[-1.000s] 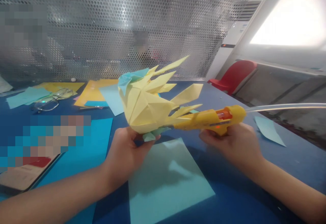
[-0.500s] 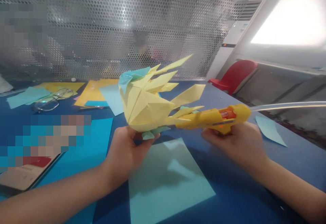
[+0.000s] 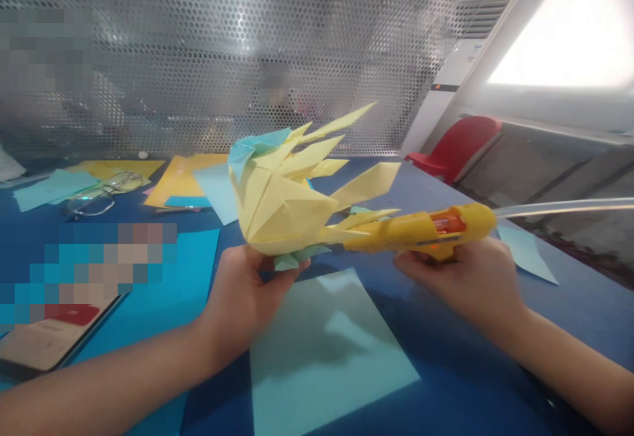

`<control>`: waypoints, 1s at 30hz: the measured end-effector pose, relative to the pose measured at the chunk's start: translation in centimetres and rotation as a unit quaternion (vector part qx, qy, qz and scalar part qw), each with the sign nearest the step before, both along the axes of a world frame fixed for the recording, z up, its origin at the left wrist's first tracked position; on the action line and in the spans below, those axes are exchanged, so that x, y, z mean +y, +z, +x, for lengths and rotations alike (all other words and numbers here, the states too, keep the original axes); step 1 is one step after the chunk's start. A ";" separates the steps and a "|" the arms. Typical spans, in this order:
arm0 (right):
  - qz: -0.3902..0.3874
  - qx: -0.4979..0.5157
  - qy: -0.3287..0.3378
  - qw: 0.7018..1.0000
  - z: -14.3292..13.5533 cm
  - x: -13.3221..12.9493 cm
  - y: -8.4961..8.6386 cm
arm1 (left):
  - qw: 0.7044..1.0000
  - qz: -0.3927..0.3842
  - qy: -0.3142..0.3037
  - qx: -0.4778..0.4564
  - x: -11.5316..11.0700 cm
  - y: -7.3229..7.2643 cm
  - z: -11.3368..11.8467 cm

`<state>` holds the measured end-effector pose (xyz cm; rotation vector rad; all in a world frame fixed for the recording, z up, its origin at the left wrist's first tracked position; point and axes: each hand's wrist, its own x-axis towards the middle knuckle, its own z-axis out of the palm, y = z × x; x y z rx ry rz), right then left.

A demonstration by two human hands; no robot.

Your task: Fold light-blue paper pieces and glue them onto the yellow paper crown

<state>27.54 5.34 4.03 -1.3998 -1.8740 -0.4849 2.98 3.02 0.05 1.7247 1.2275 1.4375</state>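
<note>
My left hand (image 3: 252, 294) is closed at the underside of a yellow folded-paper model (image 3: 280, 208), holding it up above the table. The model has long pointed spikes reaching right, a light blue folded piece (image 3: 255, 148) at its upper left and a pale green-blue piece at its base. My right hand (image 3: 470, 277) grips the handle of a yellow hot glue gun (image 3: 421, 230), with a clear glue stick (image 3: 559, 208) sticking out of its back. The gun's tip is hidden behind the model's lower spikes, so I cannot tell whether it touches the paper.
A pale blue-green sheet (image 3: 331, 363) lies on the blue table (image 3: 218, 376) beneath my hands. At left are a phone (image 3: 64, 340), a bright blue sheet (image 3: 163, 330), glasses (image 3: 92, 201) and coloured papers (image 3: 178, 175). A red chair (image 3: 460, 145) stands beyond the table's right edge.
The glue gun and my right hand have shifted slightly to the right. The folded-paper model has moved a little to the left, still in my left hand.
</note>
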 end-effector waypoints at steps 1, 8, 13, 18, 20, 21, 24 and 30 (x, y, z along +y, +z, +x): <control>0.007 -0.005 0.008 1.000 0.0 0.0 0.0 | 1.000 0.000 0.001 0.000 0.0 0.0 0.0; 0.058 -0.041 0.048 0.996 0.3 0.0 -0.2 | 1.000 -0.004 0.012 -0.003 -0.1 0.1 -0.1; 0.080 -0.055 0.058 0.994 0.3 0.1 -0.3 | 1.000 -0.010 0.023 -0.013 -0.3 0.3 0.0; 0.090 -0.060 0.060 0.992 0.3 0.1 -0.1 | 0.999 -0.021 0.037 -0.025 -0.3 0.9 0.3; 0.093 -0.059 0.057 0.992 0.3 0.1 0.0 | 0.998 -0.030 0.043 -0.030 -0.3 1.1 0.4; 0.093 -0.058 0.058 0.992 0.3 0.1 0.0 | 0.998 -0.035 0.046 -0.033 -0.2 1.3 0.5; 0.092 -0.059 0.058 0.992 0.3 0.0 0.2 | 0.997 -0.051 0.051 -0.041 -0.1 1.5 0.5; 0.083 -0.045 0.055 0.994 0.3 0.0 0.1 | 0.995 -0.074 0.047 -0.051 -0.3 1.5 0.2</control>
